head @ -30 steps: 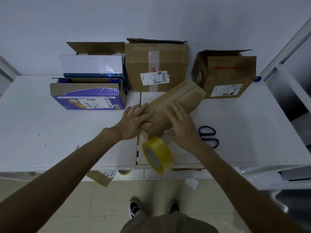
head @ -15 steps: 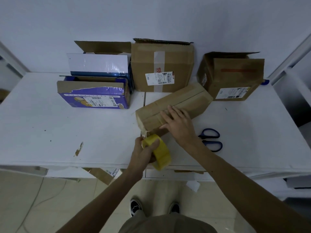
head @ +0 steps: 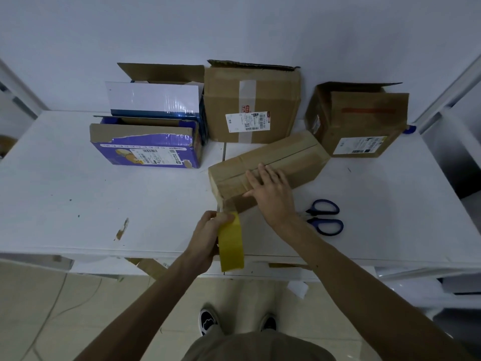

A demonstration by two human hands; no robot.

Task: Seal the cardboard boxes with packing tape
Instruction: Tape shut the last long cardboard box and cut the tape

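Gripping the yellow tape roll [head: 231, 246], newly taken up at the front edge of the desk [head: 78, 204], the left hand [head: 207, 239] draws a strip [head: 223, 205] from the long cardboard box [head: 289, 157], right hand [head: 272, 190] pressing flat-fingered on top: sealing likely underway.

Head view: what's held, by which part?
Left hand grips the yellow tape roll by its upper rim; right hand lies flat on the brown box.
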